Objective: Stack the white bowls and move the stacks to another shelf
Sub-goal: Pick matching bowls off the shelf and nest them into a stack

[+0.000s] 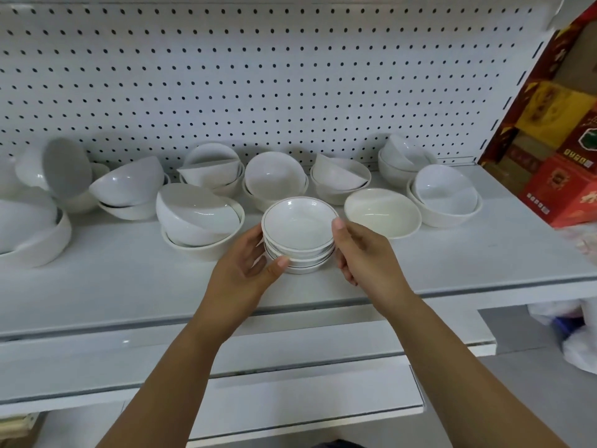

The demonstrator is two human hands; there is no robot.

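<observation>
— While both hands are up at the white metal shelf [97, 286], what sits at its far left?

— Loose piles of glossy white ceramic bowls [48, 202], several tipped on their sides, against the white perforated back panel [258, 76]. Moving right, a large white bowl lies tilted inside another [198, 218], near the front.

— And the left hand?

— The left hand [245, 266] cups the left side of a short stack of small white dishes with thin dark rim lines [298, 234]. Its thumb presses the lower dishes and its fingers curl behind, moderately spread, closed on the stack.

— Where exactly is that stack?

— At the middle of the shelf, towards the front edge, in front of the back row of bowls. Whether its bottom dish touches the shelf I cannot tell.

— The right hand?

— The right hand [365, 253] grips the stack's right side, thumb on the top rim, fingers wrapped below.

— Further right?

— A cream shallow bowl [382, 213] stands just beside the stack, then a nested pair of white bowls [444, 197]. Red and gold printed cardboard boxes [555, 140] lean at the shelf's right end.
</observation>
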